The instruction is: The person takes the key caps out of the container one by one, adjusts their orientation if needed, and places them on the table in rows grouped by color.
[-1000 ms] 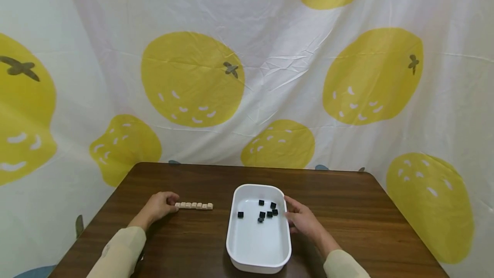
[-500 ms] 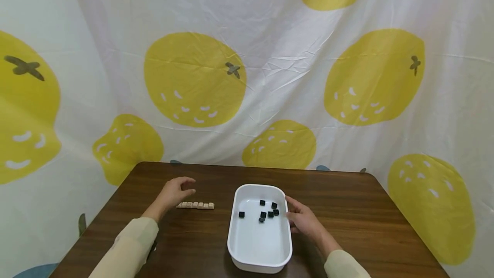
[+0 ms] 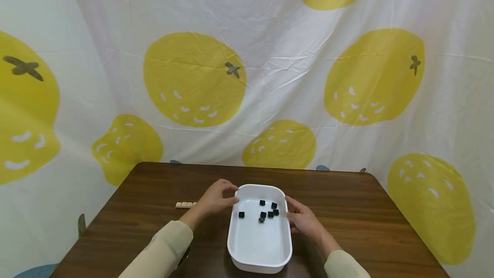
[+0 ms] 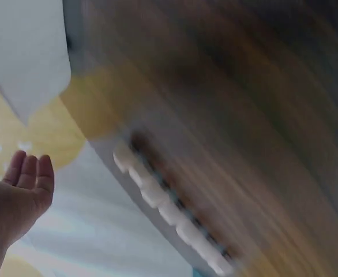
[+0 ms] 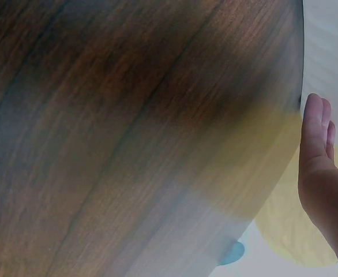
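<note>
A white rectangular tray (image 3: 259, 248) stands on the table with several small black square pieces (image 3: 263, 215) lying loose in it. My left hand (image 3: 217, 197) is beside the tray's upper left rim, thumb and fingers apart, holding nothing; contact with the rim is unclear. At the opposite side, my right hand (image 3: 305, 223) rests against the right wall with straight fingers. Left of the tray, a straight row of small cream cubes (image 3: 185, 204) lies on the table, its right part hidden behind my left hand and forearm. Those cream cubes (image 4: 169, 210) appear blurred in the left wrist view.
The dark wooden table (image 3: 347, 200) reaches back to a hanging white cloth (image 3: 278, 72) printed with yellow lemons. Both forearms come in from the front, in pale yellow sleeves (image 3: 162, 248).
From the left end of the cream row, my left hand has lifted and moved right to the tray's left rim. The right hand, the tray and the black pieces have stayed in place.
</note>
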A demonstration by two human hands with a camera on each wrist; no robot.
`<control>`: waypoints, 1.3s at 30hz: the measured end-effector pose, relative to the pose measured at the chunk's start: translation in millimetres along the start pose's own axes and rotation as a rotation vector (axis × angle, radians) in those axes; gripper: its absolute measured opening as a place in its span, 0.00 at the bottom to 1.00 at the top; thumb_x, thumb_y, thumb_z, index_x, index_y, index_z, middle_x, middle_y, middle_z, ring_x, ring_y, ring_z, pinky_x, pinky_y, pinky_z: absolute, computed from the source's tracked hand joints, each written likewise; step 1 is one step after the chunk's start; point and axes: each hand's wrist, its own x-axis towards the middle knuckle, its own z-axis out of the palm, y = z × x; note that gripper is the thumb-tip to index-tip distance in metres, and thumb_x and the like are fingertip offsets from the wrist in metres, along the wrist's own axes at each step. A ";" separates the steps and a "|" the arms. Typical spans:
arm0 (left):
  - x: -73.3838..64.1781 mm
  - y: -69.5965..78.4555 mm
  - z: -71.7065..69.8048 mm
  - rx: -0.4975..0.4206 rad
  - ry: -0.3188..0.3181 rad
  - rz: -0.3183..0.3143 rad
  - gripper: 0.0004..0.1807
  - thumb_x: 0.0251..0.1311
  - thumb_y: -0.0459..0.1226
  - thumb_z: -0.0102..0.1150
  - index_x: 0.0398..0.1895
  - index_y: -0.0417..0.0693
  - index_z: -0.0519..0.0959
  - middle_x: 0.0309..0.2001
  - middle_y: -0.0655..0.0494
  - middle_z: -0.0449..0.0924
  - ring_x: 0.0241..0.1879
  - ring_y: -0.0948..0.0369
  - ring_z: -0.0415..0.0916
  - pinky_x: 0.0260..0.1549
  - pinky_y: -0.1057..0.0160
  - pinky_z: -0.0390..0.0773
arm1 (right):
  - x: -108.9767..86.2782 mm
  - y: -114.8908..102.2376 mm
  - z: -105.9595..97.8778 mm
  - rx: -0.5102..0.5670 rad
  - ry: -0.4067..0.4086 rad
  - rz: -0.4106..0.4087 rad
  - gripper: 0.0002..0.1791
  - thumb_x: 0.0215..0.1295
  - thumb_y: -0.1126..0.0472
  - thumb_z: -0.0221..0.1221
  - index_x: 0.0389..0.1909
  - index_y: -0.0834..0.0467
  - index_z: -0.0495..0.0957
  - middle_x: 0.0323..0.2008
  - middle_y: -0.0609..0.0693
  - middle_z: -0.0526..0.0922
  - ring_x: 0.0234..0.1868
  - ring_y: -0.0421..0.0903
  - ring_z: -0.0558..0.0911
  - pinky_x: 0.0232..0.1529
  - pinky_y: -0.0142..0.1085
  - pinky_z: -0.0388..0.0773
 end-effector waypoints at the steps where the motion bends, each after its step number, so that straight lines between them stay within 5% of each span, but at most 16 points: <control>1: 0.8 2.1 4.9 0.012 -0.020 -0.011 0.17 0.59 0.39 0.68 0.49 0.40 0.83 0.55 0.43 0.74 0.57 0.45 0.70 0.58 0.43 0.69 | 0.0 0.2 0.0 0.000 -0.001 -0.001 0.30 0.71 0.69 0.51 0.73 0.61 0.61 0.51 0.65 0.75 0.40 0.53 0.82 0.39 0.48 0.82; 11: 3.1 21.1 34.1 0.159 -0.097 -0.167 0.17 0.53 0.39 0.71 0.46 0.44 0.85 0.60 0.37 0.69 0.60 0.40 0.66 0.56 0.38 0.67 | 0.5 1.9 -1.0 0.000 -0.002 -0.002 0.30 0.71 0.69 0.51 0.74 0.61 0.61 0.50 0.64 0.76 0.40 0.53 0.82 0.40 0.48 0.82; 22: 9.3 38.4 52.4 0.402 -0.101 -0.337 0.12 0.48 0.36 0.73 0.38 0.49 0.87 0.43 0.48 0.73 0.48 0.48 0.69 0.49 0.42 0.69 | -0.7 0.9 -1.3 -0.005 -0.007 -0.003 0.30 0.71 0.68 0.50 0.74 0.60 0.61 0.52 0.65 0.76 0.41 0.54 0.82 0.41 0.49 0.82; 29: 11.0 41.9 59.1 0.611 -0.128 -0.369 0.04 0.57 0.39 0.67 0.33 0.50 0.86 0.40 0.47 0.73 0.43 0.49 0.71 0.44 0.44 0.74 | -1.4 -0.7 -1.6 0.010 -0.017 -0.006 0.30 0.71 0.68 0.50 0.74 0.61 0.60 0.53 0.68 0.75 0.43 0.57 0.83 0.41 0.50 0.82; 39: 13.0 42.8 62.3 0.691 -0.146 -0.397 0.07 0.58 0.42 0.67 0.32 0.47 0.84 0.41 0.45 0.75 0.44 0.48 0.72 0.46 0.43 0.73 | 0.0 1.3 -1.8 -0.002 -0.013 0.001 0.30 0.72 0.68 0.51 0.74 0.60 0.61 0.50 0.63 0.76 0.42 0.54 0.82 0.41 0.50 0.82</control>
